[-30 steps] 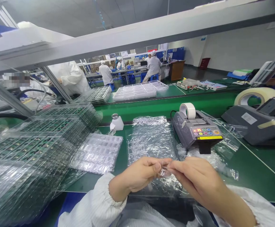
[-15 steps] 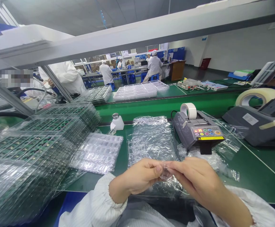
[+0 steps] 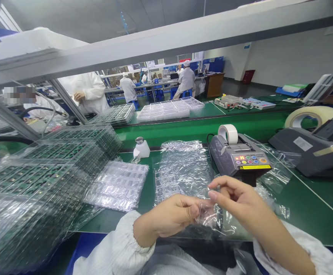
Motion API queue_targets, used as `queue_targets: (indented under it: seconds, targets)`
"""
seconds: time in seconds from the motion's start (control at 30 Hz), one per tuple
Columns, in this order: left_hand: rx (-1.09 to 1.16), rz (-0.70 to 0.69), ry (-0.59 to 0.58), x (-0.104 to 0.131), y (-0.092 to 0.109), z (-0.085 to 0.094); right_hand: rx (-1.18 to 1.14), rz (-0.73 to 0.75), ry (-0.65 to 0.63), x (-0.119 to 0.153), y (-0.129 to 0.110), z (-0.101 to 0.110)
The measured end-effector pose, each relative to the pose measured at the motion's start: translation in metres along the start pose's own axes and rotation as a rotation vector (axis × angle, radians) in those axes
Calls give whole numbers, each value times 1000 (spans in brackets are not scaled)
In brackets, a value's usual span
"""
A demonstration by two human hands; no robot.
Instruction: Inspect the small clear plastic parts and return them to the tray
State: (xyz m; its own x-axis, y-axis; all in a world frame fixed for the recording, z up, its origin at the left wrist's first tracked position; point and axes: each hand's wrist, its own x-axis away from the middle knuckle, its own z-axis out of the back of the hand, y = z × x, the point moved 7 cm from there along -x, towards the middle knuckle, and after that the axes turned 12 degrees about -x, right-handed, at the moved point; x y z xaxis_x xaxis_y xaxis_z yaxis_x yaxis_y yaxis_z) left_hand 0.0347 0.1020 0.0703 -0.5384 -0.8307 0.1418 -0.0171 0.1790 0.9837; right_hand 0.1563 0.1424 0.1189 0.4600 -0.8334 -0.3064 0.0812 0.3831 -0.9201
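The left hand (image 3: 173, 214) pinches a piece of clear plastic film (image 3: 210, 217) between thumb and fingers; the right hand (image 3: 242, 200) is raised beside it, thumb and forefinger close together, though I cannot tell whether they grip anything. The film sits in front of the tape dispenser (image 3: 241, 154), on the person's side and a little to its left. It is see-through, thin and crumpled, with bright glints along its folds and a dark curved streak near its right edge; its full outline is hard to make out.

Just left of the dispenser lie large clear plastic sheets (image 3: 185, 164), wrinkled and shiny. The dispenser itself carries a roll of white tape (image 3: 233, 134). Farther left of it are a flat plastic-wrapped pack (image 3: 120, 185), a white bottle (image 3: 142, 149) with a metal cap, and tall stacked clear trays (image 3: 51, 162) with green pieces inside. To its right stands a second dispenser (image 3: 304, 147).
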Motion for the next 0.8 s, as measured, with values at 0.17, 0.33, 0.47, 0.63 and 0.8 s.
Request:
queue_targets:
  seconds: [0.17, 0.33, 0.47, 0.63, 0.8]
  targets:
    - [212, -11, 36, -4, 0, -1, 281, 477, 143, 24, -33, -5]
    - [267, 20, 98, -4, -5, 4, 398, 603, 121, 31, -26, -16]
    - [255, -2, 144, -6, -1, 7, 483, 626, 96, 33, -11, -23]
    - [205, 34, 216, -11, 3, 15, 506, 533, 51, 33, 12, -31]
    - [285, 51, 209, -15, 1, 20, 478, 510, 45, 31, 23, -26]
